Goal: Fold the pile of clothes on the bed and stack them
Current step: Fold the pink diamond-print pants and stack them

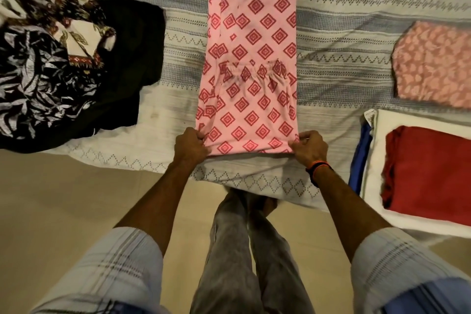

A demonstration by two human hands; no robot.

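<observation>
Pink trousers with a red diamond print (251, 66) lie folded lengthwise on the bed, the elastic waistband doubled over near the middle. My left hand (190, 146) pinches the near left corner of the folded cloth. My right hand (309, 146) pinches the near right corner. An unfolded pile of dark and patterned clothes (63, 64) lies at the left. On the right sits a stack with a folded red garment (428, 173) on a white one (377, 160), blue cloth under them. A folded pink leaf-print garment (433, 66) lies behind that stack.
The bed carries a grey and white striped bedspread (339, 41) whose near edge hangs toward a beige tiled floor (63, 199). My legs in grey trousers (244, 250) stand against the bed edge.
</observation>
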